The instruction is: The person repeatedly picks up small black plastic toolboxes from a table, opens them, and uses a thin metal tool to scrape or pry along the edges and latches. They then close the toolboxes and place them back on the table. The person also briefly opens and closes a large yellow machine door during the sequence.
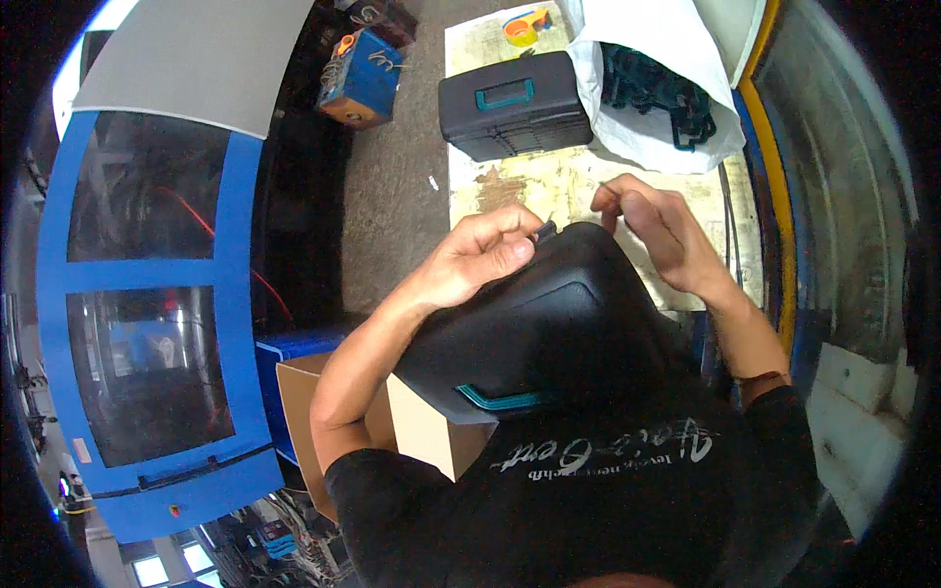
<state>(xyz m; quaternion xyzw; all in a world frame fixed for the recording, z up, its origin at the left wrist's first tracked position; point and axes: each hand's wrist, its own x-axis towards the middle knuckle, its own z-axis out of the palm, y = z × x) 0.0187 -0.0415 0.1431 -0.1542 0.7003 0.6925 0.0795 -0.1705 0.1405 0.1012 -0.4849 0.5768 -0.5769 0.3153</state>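
A black plastic case [529, 331] with a teal strip leans against my torso, its near end against my dark shirt. Over its far edge, my left hand [485, 250] pinches a small black plastic piece [545, 231] between thumb and fingers. Whether that piece is joined to the case cannot be made out. My right hand [658, 231] hovers just beyond the case's far right corner, fingers curled. Its fingertips are partly hidden, so anything small between them is unclear.
On the worn worktable [507, 184] stands another black case [514, 106] with a teal handle. Beside it, a white sack [662, 29] holds black plastic parts [647, 88]. A tape dispenser [523, 29] lies behind. An open cardboard box [301, 426] and a blue machine [147, 275] are at left.
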